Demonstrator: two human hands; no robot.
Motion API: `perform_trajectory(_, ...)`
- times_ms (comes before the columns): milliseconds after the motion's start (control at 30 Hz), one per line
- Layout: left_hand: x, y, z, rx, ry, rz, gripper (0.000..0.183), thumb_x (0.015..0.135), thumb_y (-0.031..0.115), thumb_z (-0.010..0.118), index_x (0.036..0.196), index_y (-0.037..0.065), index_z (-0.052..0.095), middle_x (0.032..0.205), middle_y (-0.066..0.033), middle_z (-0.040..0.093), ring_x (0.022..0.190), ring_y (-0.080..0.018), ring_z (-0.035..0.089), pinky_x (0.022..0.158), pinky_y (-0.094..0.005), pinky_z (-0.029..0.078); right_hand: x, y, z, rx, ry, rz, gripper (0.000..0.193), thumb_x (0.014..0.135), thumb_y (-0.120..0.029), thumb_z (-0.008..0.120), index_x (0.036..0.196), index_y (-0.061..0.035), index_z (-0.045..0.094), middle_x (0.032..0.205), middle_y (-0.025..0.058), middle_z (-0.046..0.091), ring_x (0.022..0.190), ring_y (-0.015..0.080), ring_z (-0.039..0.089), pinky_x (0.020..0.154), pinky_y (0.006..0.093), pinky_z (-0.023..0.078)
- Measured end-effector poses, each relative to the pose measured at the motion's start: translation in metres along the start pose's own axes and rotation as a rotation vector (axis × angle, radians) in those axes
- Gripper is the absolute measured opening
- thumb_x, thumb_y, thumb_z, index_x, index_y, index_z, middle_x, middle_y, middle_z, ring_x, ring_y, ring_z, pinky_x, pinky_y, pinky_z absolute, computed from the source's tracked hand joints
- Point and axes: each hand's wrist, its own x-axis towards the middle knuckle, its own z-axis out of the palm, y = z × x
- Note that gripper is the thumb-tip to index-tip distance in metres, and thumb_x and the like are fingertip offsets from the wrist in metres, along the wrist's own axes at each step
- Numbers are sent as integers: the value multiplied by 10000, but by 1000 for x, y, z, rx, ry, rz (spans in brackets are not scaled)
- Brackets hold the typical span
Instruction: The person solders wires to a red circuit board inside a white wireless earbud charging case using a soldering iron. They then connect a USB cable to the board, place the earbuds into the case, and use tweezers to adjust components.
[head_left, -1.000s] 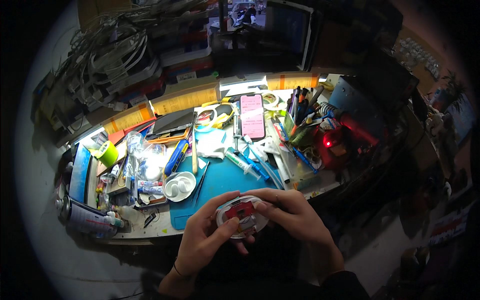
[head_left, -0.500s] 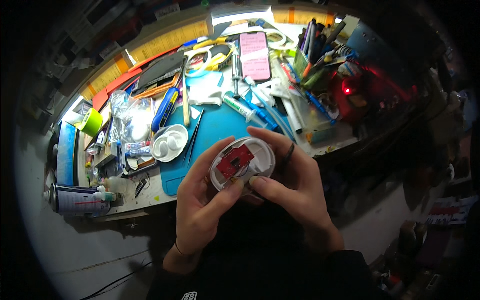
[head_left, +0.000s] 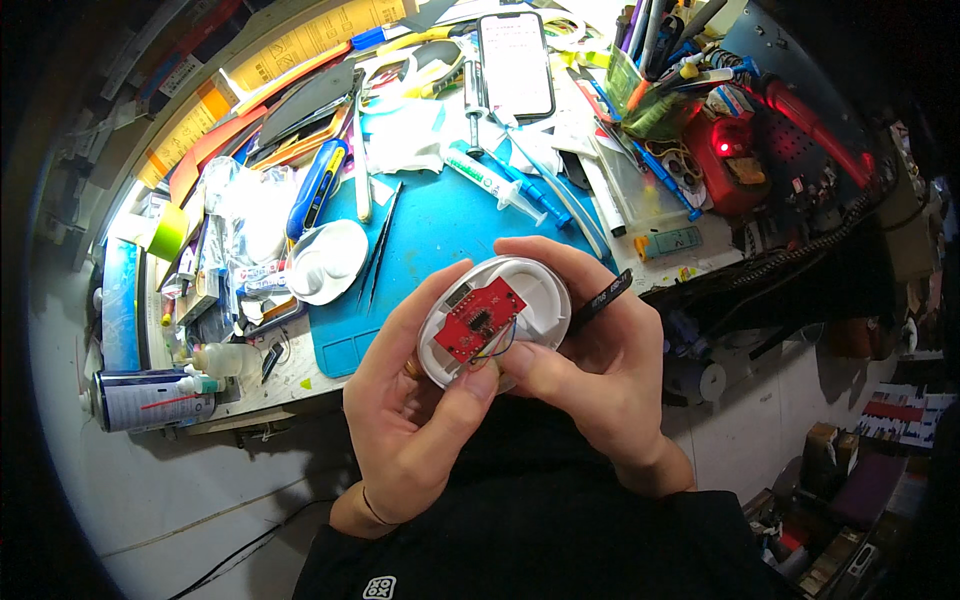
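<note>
A white oval plastic housing [head_left: 552, 300], its open side facing up, is held between both hands above the near edge of the mat. Inside it lies a red circuit board [head_left: 483, 314] with a small black chip and thin wires [head_left: 508, 344] at its lower edge. My left hand [head_left: 415, 400] is closed round the left side, thumb at the lower rim. My right hand [head_left: 600, 375] grips the right side, its thumb pressed inside near the wires. A slim black tool with pale lettering [head_left: 606, 293] is tucked between the right fingers; its tip is hidden.
On the blue mat [head_left: 420, 235] lie black tweezers [head_left: 382, 245], a white oval cover [head_left: 328, 262] and a syringe [head_left: 490, 182]. A blue-yellow utility knife [head_left: 320, 188] is at left, a phone [head_left: 516, 68] at the back. A red device with a lit lamp [head_left: 728, 165] stands right; a can [head_left: 150, 402] stands left.
The view has shifted and brightened. The hands keep hold of the housing, which sits slightly higher and further right in view. More of the slim black tool shows between the right fingers.
</note>
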Motion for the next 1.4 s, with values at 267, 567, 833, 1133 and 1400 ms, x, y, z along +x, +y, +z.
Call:
perform_trajectory(267, 1, -2, 0, 32, 3, 11, 611, 984, -26, 633, 1555, -80, 423, 1354, -217, 656, 1225, -218, 663, 1016, -336, 552, 0, 4, -4, -14, 13, 24, 515, 953, 23, 708, 1448, 21, 566, 1168, 44, 634, 1075, 95, 637, 907, 255, 555)
perform_trajectory(567, 7, -4, -3, 23, -11, -52, 622, 980, -19, 678, 1550, -67, 434, 1367, -211, 646, 1223, -226, 669, 1007, -338, 564, 1, 7, -4, -51, 64, 59, 461, 977, -20, 703, 1423, 14, 593, 1123, 45, 616, 997, 88, 619, 838, 236, 538)
perform_trajectory(833, 9, -3, -7, 8, 24, -97, 607, 975, -28, 692, 1535, -62, 461, 1325, -200, 672, 1205, -223, 675, 985, -338, 575, 3, 11, -1, -149, 77, 36, 499, 961, -78, 677, 1436, 48, 588, 1172, 102, 681, 1046, 126, 646, 903, 273, 529)
perform_trajectory(1133, 18, 1, -13, -195, -4, -334, 714, 925, 47, 716, 1551, -93, 403, 1298, -274, 679, 953, -348, 775, 764, -417, 681, 2, 5, -9, -111, 166, 179, 493, 987, -115, 568, 1437, 83, 606, 1138, 127, 743, 928, 95, 679, 796, 215, 527)
perform_trajectory(1400, 23, 1, -29, -323, -103, -366, 699, 957, -1, 694, 1567, -96, 368, 1292, -286, 672, 1037, -364, 765, 869, -450, 674, 2, 4, -11, -72, 181, 262, 500, 980, -134, 598, 1420, 104, 606, 1048, 99, 742, 767, 44, 618, 666, 185, 476)
